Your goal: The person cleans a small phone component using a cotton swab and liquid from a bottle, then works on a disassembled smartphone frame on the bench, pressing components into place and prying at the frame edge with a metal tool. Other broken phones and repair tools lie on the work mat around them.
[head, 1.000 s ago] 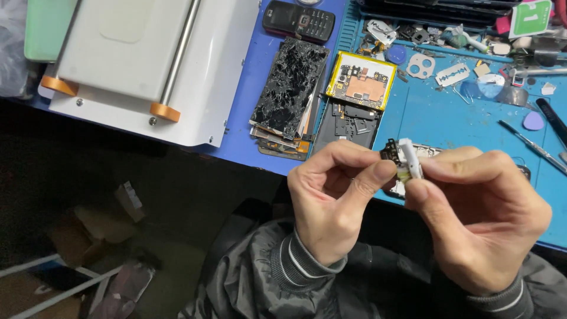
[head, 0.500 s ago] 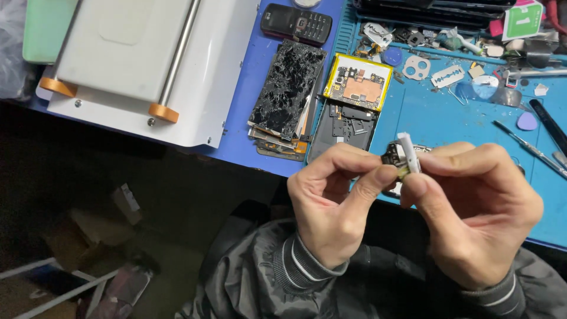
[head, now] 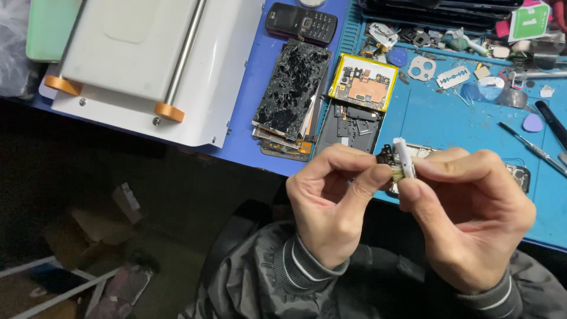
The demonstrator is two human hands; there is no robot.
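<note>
1. White machine [head: 136,65] w/ steel bar & orange feet sits far left on the blue mat [head: 248,136]; green slab just behind its left corner.
2. Black keypad phone [head: 301,22] lies at top, right of the machine.
3. Below it: cracked black screen [head: 293,88] on a stack of panels, near the mat's front edge.
4. Just right: yellow-framed phone body [head: 363,82] w/ bare circuit board, dark frame part under it.
5. Left hand [head: 333,204], in front of the bench edge: thumb & forefinger pinched together on a small dark part [head: 387,156].
6. Right hand [head: 472,215]: thumb & forefinger clamped on a small white piece [head: 404,159], touching the dark part; both held in air above the teal mat [head: 460,124].
7. Far right: razor blade [head: 453,77], purple pick [head: 533,123], tweezers [head: 531,147], well apart from the hands.
</note>
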